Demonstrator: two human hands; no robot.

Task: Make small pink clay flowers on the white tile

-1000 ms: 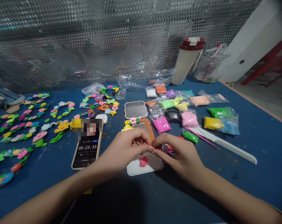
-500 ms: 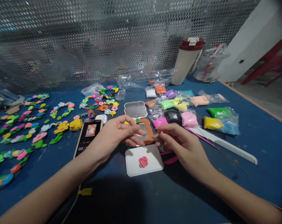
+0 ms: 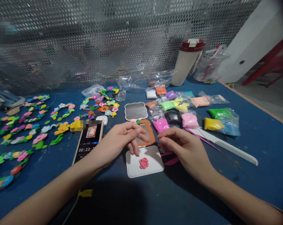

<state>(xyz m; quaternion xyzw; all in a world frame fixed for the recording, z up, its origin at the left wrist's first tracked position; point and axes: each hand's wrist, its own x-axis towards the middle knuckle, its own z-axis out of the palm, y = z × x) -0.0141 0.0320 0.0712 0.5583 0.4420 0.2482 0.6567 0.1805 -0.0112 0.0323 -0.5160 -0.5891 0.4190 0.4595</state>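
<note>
A white tray (image 3: 134,168) lies in front of me with a pink clay flower (image 3: 144,163) on it. My left hand (image 3: 124,137) is over the tray's back left edge, fingers apart, with nothing visible in it. To the right, my right hand (image 3: 181,143) has its thumb and forefinger pinched together; whatever is between them is hidden. Behind the tray is a mirror frame covered in brown clay (image 3: 151,134), with a small green piece at its top left, partly hidden by my left fingers. A second mirror with a white wavy rim (image 3: 136,111) lies behind it.
A phone (image 3: 91,137) lies beside my left wrist. Colourful clay-decorated frames (image 3: 62,111) spread over the left side. Bagged clay packets (image 3: 173,117), a white comb (image 3: 235,150) and a pink tool (image 3: 207,141) lie to the right. A tumbler (image 3: 187,64) stands at the back.
My left hand has moved slightly right and down, its fingers now lower over the tray. My right hand has shifted slightly right, and the gap between the hands is wider.
</note>
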